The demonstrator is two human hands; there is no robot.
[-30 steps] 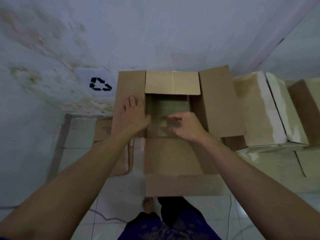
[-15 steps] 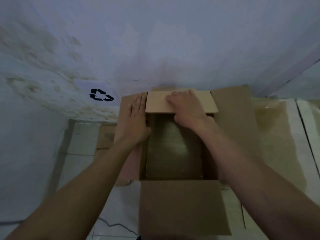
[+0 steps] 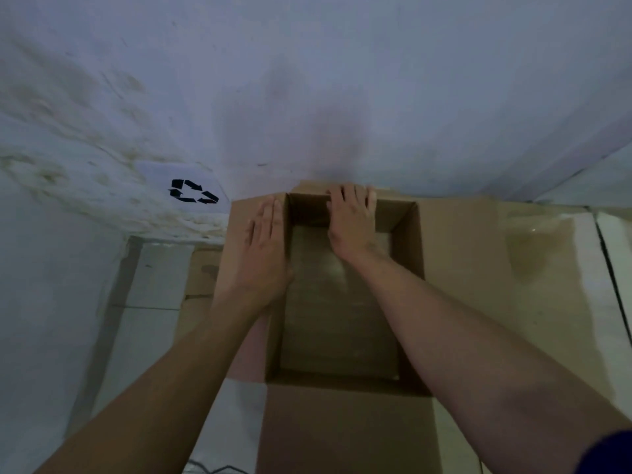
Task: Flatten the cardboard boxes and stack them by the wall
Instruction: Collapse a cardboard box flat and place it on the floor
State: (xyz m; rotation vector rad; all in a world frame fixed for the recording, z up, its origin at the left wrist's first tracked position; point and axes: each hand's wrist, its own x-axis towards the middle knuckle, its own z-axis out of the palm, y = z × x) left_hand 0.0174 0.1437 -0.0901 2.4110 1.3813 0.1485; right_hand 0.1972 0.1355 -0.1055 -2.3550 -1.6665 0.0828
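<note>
An open brown cardboard box [image 3: 455,268] stands on the floor against the wall, its flaps spread out to the left, the right and toward me. My left hand [image 3: 265,248] lies flat, fingers together, on the left flap beside the box's opening. My right hand [image 3: 350,220] reaches across the opening, and its fingers curl over the far edge, pressing the far flap [image 3: 307,188] back toward the wall. The inside of the box looks empty.
Flattened cardboard [image 3: 201,278] lies on the tiled floor left of the box. A taped box [image 3: 547,254] sits close on the right. A paper with a black recycling symbol [image 3: 192,190] hangs on the stained wall. Corner of the room at right.
The view has moved closer over the box. My right hand went from inside the opening to the far flap and pushed it back against the wall. My left hand stayed on the left flap.
</note>
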